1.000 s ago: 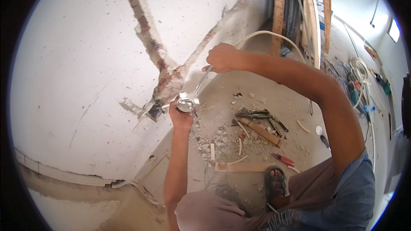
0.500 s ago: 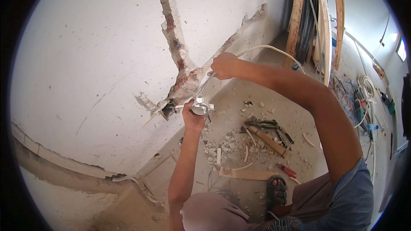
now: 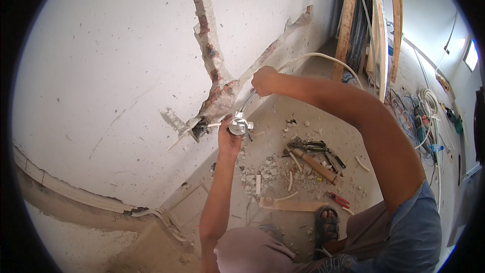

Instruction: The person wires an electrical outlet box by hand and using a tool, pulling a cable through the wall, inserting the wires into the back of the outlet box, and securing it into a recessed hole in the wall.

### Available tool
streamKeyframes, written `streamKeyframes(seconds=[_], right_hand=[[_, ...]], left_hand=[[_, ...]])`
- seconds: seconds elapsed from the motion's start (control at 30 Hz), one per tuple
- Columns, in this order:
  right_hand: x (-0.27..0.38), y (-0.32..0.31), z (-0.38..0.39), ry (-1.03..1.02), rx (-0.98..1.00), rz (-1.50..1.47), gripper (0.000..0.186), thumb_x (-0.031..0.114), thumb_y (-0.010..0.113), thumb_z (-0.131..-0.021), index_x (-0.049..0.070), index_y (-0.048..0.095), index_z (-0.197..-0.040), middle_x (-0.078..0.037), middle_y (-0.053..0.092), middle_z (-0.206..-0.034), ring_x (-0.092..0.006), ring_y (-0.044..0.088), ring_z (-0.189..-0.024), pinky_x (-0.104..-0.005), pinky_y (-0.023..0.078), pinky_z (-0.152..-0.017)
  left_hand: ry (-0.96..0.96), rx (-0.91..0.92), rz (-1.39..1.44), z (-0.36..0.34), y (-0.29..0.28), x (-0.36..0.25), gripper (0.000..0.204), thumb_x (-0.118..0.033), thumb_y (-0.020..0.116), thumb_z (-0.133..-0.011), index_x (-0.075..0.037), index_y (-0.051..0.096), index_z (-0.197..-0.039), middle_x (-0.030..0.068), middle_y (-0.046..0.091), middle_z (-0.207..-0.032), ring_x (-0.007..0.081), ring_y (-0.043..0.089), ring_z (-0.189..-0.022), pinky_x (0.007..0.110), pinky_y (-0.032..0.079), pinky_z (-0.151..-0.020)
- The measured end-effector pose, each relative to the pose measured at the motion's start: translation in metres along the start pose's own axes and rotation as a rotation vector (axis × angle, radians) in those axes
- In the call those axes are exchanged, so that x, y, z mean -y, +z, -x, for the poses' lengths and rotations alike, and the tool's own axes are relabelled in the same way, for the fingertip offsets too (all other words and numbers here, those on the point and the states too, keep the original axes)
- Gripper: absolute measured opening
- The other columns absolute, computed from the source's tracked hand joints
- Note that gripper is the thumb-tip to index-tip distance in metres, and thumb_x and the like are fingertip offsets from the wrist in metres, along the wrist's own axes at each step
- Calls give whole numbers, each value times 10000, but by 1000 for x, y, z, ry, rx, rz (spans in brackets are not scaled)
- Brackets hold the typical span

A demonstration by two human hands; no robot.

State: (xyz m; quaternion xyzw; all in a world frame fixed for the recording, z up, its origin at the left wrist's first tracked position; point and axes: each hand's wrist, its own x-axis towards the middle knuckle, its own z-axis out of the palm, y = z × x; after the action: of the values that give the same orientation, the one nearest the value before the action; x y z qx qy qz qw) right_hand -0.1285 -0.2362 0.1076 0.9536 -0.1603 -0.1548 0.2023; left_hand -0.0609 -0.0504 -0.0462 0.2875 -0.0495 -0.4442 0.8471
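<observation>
My left hand point(image 3: 230, 140) is closed around a small white round junction box point(image 3: 238, 127) with short side spouts. It holds the box out from the wall, beside the dark broken hole at the foot of the chiselled groove point(image 3: 214, 68). Above and to the right, my right hand point(image 3: 265, 81) is a closed fist. From it a pale grey bundle of wires point(image 3: 247, 103) runs down to the box. A white flexible conduit point(image 3: 323, 56) arcs away to the right from behind that fist; its end there is hidden by my fingers.
Pliers point(image 3: 316, 146), a wooden-handled hammer point(image 3: 318, 166), red-handled pliers point(image 3: 337, 199) and a wooden strip point(image 3: 293, 205) lie among rubble on the floor, near my sandalled foot point(image 3: 327, 225). Timber planks point(image 3: 346, 25) lean at the back right. Coiled cable point(image 3: 428, 103) lies at the far right.
The junction box has shifted slightly right and turned its round opening more toward me. More of the wire bundle shows between my right fist and the box.
</observation>
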Motion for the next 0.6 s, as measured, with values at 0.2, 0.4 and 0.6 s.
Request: streamKeyframes(seconds=[0.2,0.4,0.6], right_hand=[[-6,2,-12,26,218,-70,446,472,577,-829,65,731,-929,-144,696,-983,-313,663,-923,-429,528,-768],[-9,-4,9,-317,14,-151,670,661,591,-771,62,659,-1063,-163,674,-921,-353,637,-913,-444,499,-764],[2,4,18,-672,-85,-555,481,538,488,-921,115,640,-1094,-160,651,-952,-369,600,-931,-467,458,-797]], left_hand=[[-17,39,10,1,3,-4,237,-139,600,-848,-59,557,-1067,77,631,-1028,208,633,-952,363,529,-857],[-15,53,39,-3,-2,-2,196,-152,560,-864,-59,555,-1035,80,629,-1038,206,630,-951,370,526,-844],[-16,42,66,-4,-5,-1,146,-144,547,-868,-56,551,-984,88,632,-1039,199,628,-953,367,525,-848]])
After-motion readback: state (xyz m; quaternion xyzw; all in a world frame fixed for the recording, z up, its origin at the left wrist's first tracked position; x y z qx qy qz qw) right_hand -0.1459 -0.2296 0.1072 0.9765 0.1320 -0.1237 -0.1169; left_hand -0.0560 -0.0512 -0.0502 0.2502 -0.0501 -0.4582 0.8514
